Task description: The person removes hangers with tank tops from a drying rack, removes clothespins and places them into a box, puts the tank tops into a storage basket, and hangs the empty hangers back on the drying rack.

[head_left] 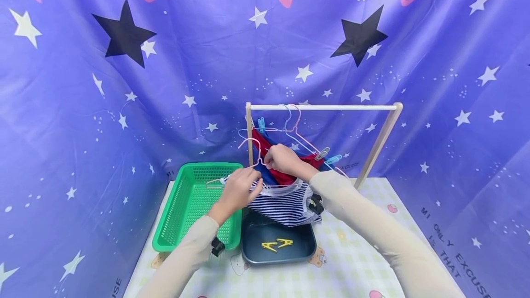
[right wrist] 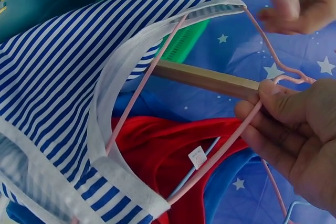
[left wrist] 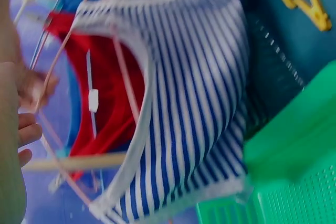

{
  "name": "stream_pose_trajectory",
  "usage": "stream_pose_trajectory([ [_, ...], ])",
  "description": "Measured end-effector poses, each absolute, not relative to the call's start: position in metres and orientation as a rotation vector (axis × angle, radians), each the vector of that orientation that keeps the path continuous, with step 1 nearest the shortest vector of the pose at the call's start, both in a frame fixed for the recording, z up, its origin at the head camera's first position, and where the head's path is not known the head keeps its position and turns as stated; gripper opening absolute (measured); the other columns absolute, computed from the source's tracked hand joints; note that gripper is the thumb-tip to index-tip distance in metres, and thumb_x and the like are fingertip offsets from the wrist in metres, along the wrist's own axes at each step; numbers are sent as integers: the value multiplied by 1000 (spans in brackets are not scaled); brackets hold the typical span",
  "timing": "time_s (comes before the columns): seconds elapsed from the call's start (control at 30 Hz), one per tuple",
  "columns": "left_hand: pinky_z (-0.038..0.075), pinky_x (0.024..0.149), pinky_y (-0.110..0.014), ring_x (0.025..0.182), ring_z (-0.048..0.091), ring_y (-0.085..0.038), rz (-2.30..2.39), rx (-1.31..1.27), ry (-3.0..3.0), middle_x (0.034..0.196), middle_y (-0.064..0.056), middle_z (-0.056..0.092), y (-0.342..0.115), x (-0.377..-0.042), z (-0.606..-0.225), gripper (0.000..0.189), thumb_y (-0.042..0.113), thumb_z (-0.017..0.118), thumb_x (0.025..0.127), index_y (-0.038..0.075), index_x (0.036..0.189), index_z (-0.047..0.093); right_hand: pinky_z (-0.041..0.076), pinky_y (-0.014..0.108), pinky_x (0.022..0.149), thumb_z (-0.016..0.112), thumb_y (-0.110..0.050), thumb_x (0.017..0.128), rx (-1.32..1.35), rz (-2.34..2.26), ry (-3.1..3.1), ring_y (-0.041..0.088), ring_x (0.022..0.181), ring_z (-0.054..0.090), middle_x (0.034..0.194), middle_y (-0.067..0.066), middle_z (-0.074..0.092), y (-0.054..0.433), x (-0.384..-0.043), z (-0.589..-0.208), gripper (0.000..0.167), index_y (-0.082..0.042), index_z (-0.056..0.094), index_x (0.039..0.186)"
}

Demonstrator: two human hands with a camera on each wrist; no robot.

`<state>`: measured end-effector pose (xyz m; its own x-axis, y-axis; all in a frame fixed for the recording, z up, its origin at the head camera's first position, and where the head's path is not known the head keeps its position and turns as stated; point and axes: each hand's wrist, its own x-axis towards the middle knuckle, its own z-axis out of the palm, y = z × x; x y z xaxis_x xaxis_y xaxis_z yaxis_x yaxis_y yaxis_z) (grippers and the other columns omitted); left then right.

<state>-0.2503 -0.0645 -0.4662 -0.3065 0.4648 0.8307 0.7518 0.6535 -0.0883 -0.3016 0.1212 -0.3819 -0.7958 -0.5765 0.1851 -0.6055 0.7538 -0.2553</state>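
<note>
My right hand (head_left: pixel 283 160) pinches a pink hanger (right wrist: pixel 270 51) just beside its neck, between thumb and curled fingers. From the hanger's two arms hangs a navy-and-white striped top (head_left: pixel 283 208), its wide neckline toward the rack in the left wrist view. My left hand (head_left: pixel 240 190) is by the hanger's left arm, fingers loosely bent; in the right wrist view it shows apart from the pink wire. Behind the striped top hang a red garment (right wrist: pixel 157 140) with a white label and a blue garment (right wrist: pixel 228 182).
A wooden rack with a white rail (head_left: pixel 343 108) carries the hooks of a blue and another pink hanger. Blue clothespins (head_left: pixel 261 125) and a grey clothespin (head_left: pixel 322 153) grip the garments. A green basket (head_left: pixel 198 206) stands left of a dark tray (head_left: pixel 302 243) holding yellow clothespins (head_left: pixel 285 242).
</note>
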Motion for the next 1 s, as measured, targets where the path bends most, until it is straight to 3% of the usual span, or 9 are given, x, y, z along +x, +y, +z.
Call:
stream_pose_trajectory([
  [0.2,56,66,-36,74,65,-23,-520,-737,-1986,89,-7,68,-91,-263,-465,16,12,72,84,5,97,66,54,29,67,73,1,84,945,529,-2833,11,66,56,76,1,73,123,-296,-382,14,-9,76,74],
  [0.37,58,82,-42,94,68,-28,-594,-648,-2113,107,-12,70,-107,-266,-472,28,16,69,90,2,113,66,51,28,66,73,0,86,910,541,-2819,11,65,53,75,0,72,127,-292,-381,14,-9,76,75],
  [0.57,52,100,-50,114,64,-32,-668,-639,-2290,124,-13,68,-123,-268,-479,36,21,66,97,5,128,63,49,24,62,74,-1,87,850,637,-2823,11,66,56,82,5,77,132,-286,-376,8,-5,79,83],
  [0.7,50,102,-53,110,65,-30,-730,-635,-2411,125,-12,68,-129,-266,-479,35,24,64,101,8,132,62,56,24,63,76,-1,86,811,671,-2812,9,64,65,83,7,78,136,-285,-374,5,-3,80,84],
  [0.83,52,98,-53,102,67,-28,-806,-604,-2505,124,-11,70,-131,-265,-477,33,27,62,103,11,131,64,55,23,60,75,2,85,798,729,-2803,8,63,64,82,8,78,140,-285,-375,5,-1,79,84],
  [1.0,55,96,-50,108,69,-30,-879,-586,-2513,119,-8,73,-132,-267,-478,25,26,64,101,13,121,70,55,23,62,74,2,84,793,752,-2782,8,62,65,82,8,78,142,-284,-376,7,-1,80,85],
])
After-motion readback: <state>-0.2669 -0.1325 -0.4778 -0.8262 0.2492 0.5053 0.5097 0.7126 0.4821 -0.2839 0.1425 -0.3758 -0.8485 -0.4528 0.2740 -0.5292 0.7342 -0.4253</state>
